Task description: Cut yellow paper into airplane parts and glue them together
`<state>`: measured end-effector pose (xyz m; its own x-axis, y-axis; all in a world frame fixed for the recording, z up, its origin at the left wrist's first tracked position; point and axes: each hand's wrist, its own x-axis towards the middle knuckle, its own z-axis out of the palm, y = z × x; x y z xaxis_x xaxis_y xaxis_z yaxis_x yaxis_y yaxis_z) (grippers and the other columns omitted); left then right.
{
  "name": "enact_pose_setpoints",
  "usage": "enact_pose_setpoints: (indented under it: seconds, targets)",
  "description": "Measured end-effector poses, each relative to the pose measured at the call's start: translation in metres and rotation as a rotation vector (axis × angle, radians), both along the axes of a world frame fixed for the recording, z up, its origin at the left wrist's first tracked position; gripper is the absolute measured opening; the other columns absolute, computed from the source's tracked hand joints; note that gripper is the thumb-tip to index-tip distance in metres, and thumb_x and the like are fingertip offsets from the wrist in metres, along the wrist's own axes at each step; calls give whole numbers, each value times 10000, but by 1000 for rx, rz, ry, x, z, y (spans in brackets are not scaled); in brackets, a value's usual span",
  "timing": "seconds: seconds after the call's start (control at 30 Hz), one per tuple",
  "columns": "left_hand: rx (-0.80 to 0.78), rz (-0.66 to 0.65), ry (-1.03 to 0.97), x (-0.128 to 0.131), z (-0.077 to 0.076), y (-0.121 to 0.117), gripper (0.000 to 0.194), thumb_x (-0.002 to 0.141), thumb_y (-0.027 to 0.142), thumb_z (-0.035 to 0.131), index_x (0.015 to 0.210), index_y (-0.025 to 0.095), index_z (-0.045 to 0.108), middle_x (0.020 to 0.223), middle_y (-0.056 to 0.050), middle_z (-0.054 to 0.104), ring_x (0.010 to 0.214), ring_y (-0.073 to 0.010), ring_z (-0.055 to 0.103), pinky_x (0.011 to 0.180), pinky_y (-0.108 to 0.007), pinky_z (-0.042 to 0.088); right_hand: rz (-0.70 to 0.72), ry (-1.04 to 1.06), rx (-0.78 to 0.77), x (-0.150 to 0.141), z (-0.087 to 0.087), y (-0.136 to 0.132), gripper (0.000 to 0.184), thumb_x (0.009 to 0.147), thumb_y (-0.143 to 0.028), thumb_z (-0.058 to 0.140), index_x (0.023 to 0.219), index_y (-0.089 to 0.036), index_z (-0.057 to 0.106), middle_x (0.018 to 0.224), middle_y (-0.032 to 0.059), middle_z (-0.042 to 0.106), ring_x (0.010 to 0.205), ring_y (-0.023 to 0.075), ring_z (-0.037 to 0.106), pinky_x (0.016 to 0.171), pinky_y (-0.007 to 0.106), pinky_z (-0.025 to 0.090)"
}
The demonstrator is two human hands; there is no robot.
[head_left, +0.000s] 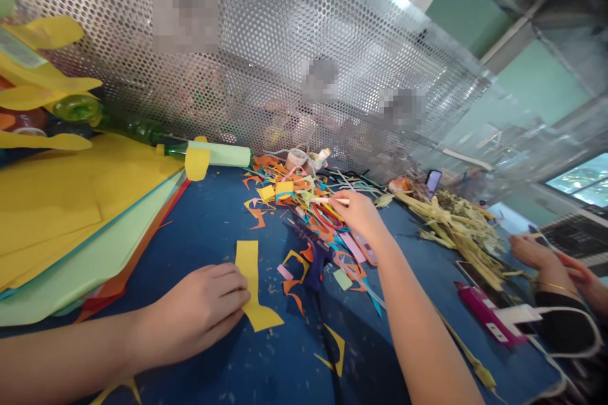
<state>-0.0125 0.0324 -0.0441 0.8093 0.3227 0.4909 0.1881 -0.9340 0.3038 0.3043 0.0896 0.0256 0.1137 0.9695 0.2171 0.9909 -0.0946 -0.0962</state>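
My left hand (204, 307) rests on the blue table, its fingers curled together on the left edge of a yellow paper strip (247, 278). The lower end of that strip flares out to the right. Farther off, my right hand (358, 218) pinches a slim white stick (332, 200) above a heap of coloured paper scraps (285, 193); its exact kind is unclear. Below this hand lies a dark blue glue gun (317, 266) with a black cord (325, 335) running toward me.
Stacked coloured sheets (90, 196) lie at left, with green bottles (133, 126) behind. A perforated metal screen (266, 31) borders the table's far side. Dried husks (451, 224), a magenta power strip (491, 316) and another person's hands (536, 253) are at right.
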Motion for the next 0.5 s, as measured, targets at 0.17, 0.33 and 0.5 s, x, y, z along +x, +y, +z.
enact_pose_setpoints:
  seconds: [0.17, 0.33, 0.5]
  targets:
    - [0, -6, -23, 0, 0, 0, 213, 870, 135, 392, 923, 180, 594, 829, -62, 618, 813, -172, 574, 780, -298, 481, 29, -30, -95, -1, -9, 3, 159, 794, -301, 533, 821, -189, 644, 762, 41, 668, 702, 167, 593, 581, 223, 353]
    - [-12, -5, -11, 0, 1, 0, 214, 867, 136, 393, 918, 178, 596, 823, -63, 620, 808, -175, 575, 766, -297, 487, 34, -80, -167, -7, -25, 5, 139, 747, -318, 592, 752, -179, 599, 692, 33, 636, 612, 148, 563, 496, 218, 281]
    - [-16, -12, -11, 0, 1, 0, 212, 868, 131, 392, 917, 175, 593, 830, -67, 619, 813, -178, 573, 752, -293, 486, 77, -95, -186, -8, -28, 6, 217, 746, -403, 596, 688, -196, 562, 715, 21, 622, 627, 145, 553, 506, 222, 293]
